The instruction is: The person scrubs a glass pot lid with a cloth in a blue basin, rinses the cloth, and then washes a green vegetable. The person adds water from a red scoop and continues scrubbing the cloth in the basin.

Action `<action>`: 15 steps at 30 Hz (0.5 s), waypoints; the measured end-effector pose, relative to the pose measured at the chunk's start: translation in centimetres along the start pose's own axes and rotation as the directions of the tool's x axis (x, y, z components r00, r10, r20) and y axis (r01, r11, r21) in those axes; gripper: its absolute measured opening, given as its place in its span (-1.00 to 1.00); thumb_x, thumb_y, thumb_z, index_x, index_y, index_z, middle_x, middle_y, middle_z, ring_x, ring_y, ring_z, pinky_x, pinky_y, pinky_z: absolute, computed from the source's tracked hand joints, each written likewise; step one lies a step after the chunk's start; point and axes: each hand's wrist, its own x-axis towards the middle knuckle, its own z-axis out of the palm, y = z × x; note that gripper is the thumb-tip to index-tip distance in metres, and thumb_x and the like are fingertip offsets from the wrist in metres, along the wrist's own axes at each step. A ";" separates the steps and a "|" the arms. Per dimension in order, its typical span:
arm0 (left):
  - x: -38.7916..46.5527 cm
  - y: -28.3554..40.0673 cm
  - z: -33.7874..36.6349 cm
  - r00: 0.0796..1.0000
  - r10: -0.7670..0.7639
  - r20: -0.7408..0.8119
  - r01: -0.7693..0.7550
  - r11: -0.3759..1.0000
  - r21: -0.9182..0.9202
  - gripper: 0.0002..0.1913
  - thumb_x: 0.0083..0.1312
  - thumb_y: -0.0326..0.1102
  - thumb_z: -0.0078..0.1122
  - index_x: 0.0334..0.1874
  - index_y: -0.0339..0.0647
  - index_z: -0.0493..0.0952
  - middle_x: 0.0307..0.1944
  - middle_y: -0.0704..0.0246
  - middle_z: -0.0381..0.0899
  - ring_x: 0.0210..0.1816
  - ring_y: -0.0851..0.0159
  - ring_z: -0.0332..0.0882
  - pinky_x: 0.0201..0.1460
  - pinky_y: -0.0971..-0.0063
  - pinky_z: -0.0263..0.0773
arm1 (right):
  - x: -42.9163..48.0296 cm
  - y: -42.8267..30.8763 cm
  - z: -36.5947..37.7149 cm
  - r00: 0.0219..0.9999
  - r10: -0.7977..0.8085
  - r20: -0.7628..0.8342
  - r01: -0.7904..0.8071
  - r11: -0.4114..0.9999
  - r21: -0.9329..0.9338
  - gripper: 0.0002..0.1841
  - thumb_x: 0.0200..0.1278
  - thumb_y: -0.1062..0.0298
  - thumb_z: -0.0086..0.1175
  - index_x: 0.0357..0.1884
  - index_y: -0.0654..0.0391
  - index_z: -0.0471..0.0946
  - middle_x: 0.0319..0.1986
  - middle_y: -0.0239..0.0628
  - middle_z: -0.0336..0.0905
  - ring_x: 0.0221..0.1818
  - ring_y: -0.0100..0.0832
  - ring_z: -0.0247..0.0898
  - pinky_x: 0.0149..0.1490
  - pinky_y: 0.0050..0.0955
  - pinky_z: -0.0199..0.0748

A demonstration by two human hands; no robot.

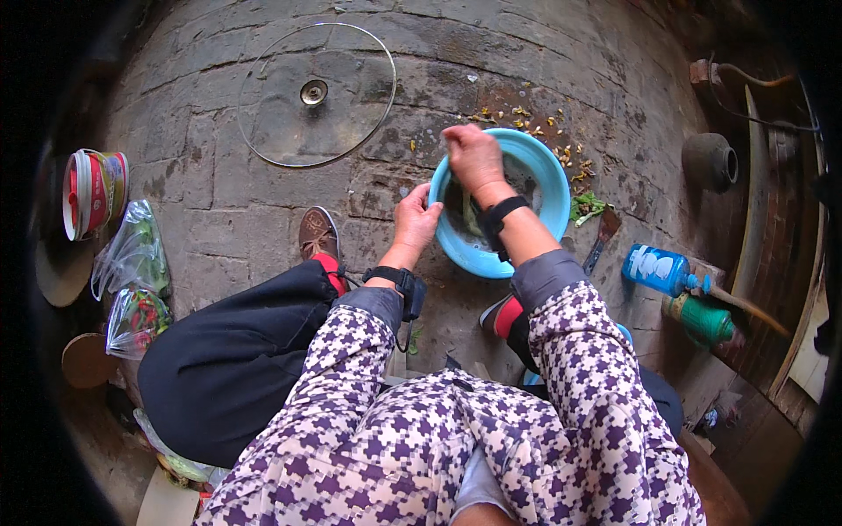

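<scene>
A light blue plastic basin stands on the brick floor in front of me, with dark, foamy water inside. My left hand grips its left rim, thumb on top and fingers around the outside. Over the far left part of the basin is my right hand, its fingers bent inward; whether they pinch anything cannot be seen. A long pale green thing, perhaps a vegetable, lies in the water below that hand, partly covered by my wrist.
Yellowish scraps and a green leaf litter the floor beside a rusty-bladed scraper. A glass lid lies beyond. Left are a bucket and bagged vegetables; right, a blue bottle, a green bottle and a dark jar.
</scene>
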 end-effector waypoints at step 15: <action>0.5 0.6 0.8 0.994 0.045 -0.096 -0.038 0.996 0.079 -0.69 0.12 -0.47 0.20 -0.05 -0.20 0.58 -0.39 0.22 0.66 -0.36 0.24 0.62 -0.21 0.38 0.50 | -3.6 -1.9 1.0 0.998 0.055 0.037 -0.062 0.973 0.224 -0.87 0.11 0.48 0.15 -0.33 0.02 0.67 -0.34 -0.21 0.62 -0.28 -0.11 0.58 -0.17 -0.23 0.55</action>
